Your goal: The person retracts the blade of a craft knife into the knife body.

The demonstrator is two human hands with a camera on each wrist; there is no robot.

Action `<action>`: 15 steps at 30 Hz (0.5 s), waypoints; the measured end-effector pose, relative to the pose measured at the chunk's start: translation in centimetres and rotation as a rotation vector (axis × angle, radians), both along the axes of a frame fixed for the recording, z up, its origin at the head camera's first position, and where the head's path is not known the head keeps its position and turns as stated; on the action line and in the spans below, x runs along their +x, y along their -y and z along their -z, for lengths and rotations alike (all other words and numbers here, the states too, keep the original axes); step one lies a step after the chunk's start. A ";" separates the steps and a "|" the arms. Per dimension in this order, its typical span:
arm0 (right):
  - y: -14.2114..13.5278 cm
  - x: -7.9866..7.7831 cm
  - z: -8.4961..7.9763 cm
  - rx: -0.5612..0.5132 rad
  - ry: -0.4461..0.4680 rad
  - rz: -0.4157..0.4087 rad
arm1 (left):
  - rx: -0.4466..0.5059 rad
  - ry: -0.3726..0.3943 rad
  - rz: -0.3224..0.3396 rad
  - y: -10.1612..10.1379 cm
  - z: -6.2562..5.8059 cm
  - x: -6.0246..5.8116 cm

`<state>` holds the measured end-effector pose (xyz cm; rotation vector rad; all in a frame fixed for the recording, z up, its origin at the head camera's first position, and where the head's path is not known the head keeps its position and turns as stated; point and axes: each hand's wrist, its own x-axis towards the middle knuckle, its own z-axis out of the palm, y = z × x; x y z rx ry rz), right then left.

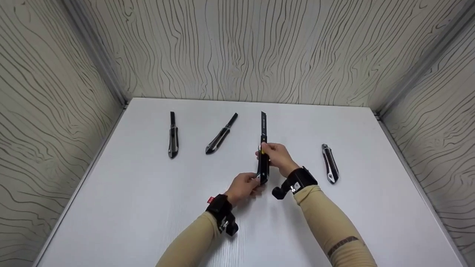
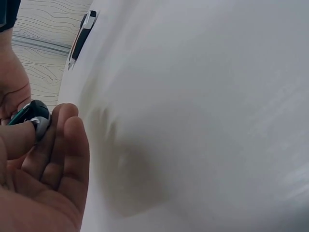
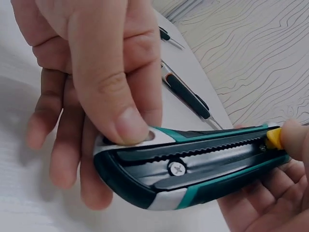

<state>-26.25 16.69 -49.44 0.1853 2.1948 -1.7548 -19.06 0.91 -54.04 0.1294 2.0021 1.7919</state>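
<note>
The left hand point(image 1: 243, 186) and right hand point(image 1: 281, 157) grip a long black-green plastic knife point(image 1: 263, 165); slipping on its yellow slider point(image 3: 274, 138) could move the extended black blade point(image 1: 264, 124).

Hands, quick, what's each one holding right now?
Left hand: pinching the snap-off utility knife by its tail end.
Right hand: holding the same knife, thumb at its yellow slider.

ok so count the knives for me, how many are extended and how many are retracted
Extended: 3 (leftmost knife, slanted knife, held knife)
Retracted: 1 (rightmost knife)
Total: 4
</note>
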 end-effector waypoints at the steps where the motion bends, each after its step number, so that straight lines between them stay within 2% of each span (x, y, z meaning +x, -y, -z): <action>1: 0.0 0.0 0.0 -0.002 0.005 -0.011 | -0.007 -0.006 0.001 0.0 0.0 0.0; 4: 0.0 -0.1 0.0 -0.003 0.015 -0.026 | -0.015 -0.017 0.006 0.1 0.0 0.1; 15: 0.5 0.0 0.0 0.008 0.026 0.023 | -0.029 -0.014 0.000 0.2 0.1 0.1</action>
